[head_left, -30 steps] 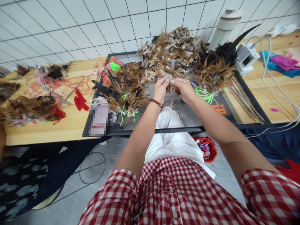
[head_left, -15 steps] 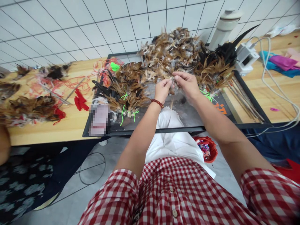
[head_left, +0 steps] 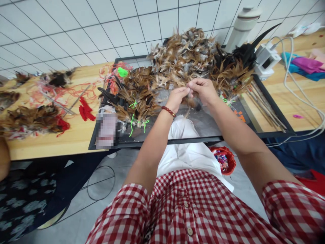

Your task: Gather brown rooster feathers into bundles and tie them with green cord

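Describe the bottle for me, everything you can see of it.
The bottle is an off-white cylinder, smooth and opaque, perhaps metal or plastic. Its lid is on, with a thin darker line beneath. It stands near the tiled wall, leaning in this view, perhaps from lens distortion. Dark feathers hide its base. Neither the left hand nor the right hand touches it.

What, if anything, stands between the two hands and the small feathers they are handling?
Nothing visible. The left hand and right hand meet at the fingertips and seem to pinch the small feathers, which show just below. The large feather pile lies beyond them, not between.
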`<state>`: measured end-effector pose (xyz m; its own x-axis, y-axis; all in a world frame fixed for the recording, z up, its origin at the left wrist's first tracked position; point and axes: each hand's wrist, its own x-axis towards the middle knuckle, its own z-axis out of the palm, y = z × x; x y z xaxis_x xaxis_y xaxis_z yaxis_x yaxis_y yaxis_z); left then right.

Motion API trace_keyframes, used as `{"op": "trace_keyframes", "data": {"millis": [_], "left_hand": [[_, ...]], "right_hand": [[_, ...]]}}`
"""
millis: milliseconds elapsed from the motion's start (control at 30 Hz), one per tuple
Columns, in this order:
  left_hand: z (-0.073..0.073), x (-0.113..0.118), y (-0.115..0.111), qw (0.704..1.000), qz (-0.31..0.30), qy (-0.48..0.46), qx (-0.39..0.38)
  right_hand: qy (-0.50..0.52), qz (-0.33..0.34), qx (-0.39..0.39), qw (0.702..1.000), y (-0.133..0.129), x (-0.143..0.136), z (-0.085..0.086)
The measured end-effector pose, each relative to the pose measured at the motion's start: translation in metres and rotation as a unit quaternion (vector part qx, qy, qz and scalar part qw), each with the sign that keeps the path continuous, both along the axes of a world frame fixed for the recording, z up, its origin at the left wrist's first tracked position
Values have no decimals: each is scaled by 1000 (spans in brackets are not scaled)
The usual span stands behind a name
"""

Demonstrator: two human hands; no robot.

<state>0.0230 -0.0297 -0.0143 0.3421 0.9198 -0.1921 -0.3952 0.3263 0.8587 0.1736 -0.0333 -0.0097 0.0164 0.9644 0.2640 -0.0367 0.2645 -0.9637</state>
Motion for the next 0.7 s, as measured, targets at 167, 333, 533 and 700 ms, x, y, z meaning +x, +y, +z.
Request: {"op": "trace_keyframes", "data": {"millis": [167, 333, 533, 700], "left_hand": [[3, -15, 14, 983, 154, -92, -48], [3, -26, 20, 966, 204, -143, -74], [-5, -25, 24, 969, 197, -136, -55], [-11, -15, 23, 979, 192, -74, -2]], "right_hand": [[-178, 64, 88, 978, 0, 15, 8], [-347, 361, 90, 861, -10, 16, 15], [-423, 407, 126, 800, -18, -4, 3], [-245, 310, 91, 914, -11, 1, 5]]}}
